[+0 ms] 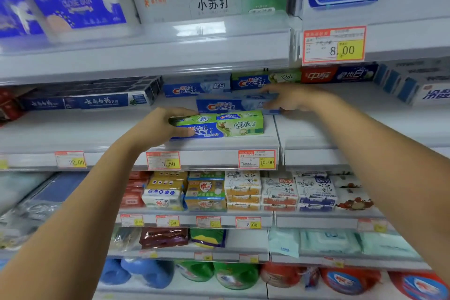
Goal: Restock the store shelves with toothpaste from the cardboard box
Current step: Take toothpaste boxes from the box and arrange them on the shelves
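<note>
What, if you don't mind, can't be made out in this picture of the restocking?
Head view:
- cardboard box: outside the frame.
- blue box: right end covered by the right hand.
- green box: left end hidden by the left hand.
- blue packs, top left: motion-blurred, print unreadable.
- price tag: small print too small to read.

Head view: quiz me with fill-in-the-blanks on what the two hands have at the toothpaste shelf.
The left hand grips a Crest box that is mostly ____.
The right hand holds a second Crest box that is mostly ____.
The price tag on the upper shelf edge reads ____.
Missing words: green; blue; 8.00
</note>
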`<state>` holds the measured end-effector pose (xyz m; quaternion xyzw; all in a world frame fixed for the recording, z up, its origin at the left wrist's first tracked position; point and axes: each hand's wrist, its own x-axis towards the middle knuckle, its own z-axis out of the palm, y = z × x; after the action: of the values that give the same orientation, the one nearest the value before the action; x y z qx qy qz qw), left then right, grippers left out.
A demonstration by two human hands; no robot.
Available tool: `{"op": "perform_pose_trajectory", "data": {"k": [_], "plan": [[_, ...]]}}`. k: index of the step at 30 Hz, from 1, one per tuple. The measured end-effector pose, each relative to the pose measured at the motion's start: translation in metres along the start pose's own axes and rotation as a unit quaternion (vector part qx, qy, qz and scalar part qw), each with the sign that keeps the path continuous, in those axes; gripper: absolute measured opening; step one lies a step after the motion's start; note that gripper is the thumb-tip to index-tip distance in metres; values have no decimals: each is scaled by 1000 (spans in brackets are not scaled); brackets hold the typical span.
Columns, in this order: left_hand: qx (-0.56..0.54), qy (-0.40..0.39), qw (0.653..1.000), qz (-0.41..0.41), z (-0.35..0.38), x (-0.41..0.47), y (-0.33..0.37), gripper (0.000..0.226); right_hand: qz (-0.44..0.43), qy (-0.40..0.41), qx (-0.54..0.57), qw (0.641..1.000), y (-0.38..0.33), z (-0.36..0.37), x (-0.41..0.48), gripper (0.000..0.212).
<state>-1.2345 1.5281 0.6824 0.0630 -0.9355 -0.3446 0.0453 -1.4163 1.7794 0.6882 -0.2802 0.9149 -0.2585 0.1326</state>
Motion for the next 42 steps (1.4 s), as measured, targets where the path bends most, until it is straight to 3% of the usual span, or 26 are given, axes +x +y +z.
{"op": "perform_pose_trajectory", "data": {"k": [2, 4, 6, 8, 10, 11, 18, 22, 27, 32, 35, 39, 42], "plan": [[-19, 25, 999, 5, 6, 1, 2, 43, -20, 10, 75, 997, -6, 10, 6, 55], [-38, 88, 995, -1, 12, 7, 5, 42, -49, 109, 56, 991, -13, 17, 4, 58], [-9, 131, 991, -4, 15, 17, 9, 40, -106, 183, 71, 975, -24, 26, -9, 42], [53, 121, 991, -3, 17, 30, 14, 40, -174, 120, 44, 976, -34, 36, -24, 44], [113, 94, 989, -20, 20, 45, 21, 41, -188, 41, -56, 980, -38, 44, -32, 52], [142, 83, 986, -36, 20, 51, 24, 41, -184, 39, -85, 978, -36, 45, -32, 53], [188, 50, 980, -53, 13, 79, 22, 54, -71, 140, -78, 985, 19, 14, -39, 49], [227, 105, 965, -73, 21, 92, 7, 57, 41, 174, -75, 981, 38, -2, -23, 53], [170, 170, 958, -159, 33, 107, -6, 58, 74, 207, -110, 969, 52, -12, 0, 43], [125, 192, 963, -142, 32, 116, -11, 55, 103, 269, -115, 951, 63, -7, 32, 37], [108, 210, 964, -122, 32, 117, -16, 54, 136, 312, -31, 940, 61, 0, 49, 49], [165, 259, 946, -108, 36, 119, -16, 52, 240, 355, 91, 899, 56, 5, 56, 91], [254, 257, 932, 14, 42, 118, -6, 53, 261, 352, 118, 891, 57, 5, 67, 96]]}}
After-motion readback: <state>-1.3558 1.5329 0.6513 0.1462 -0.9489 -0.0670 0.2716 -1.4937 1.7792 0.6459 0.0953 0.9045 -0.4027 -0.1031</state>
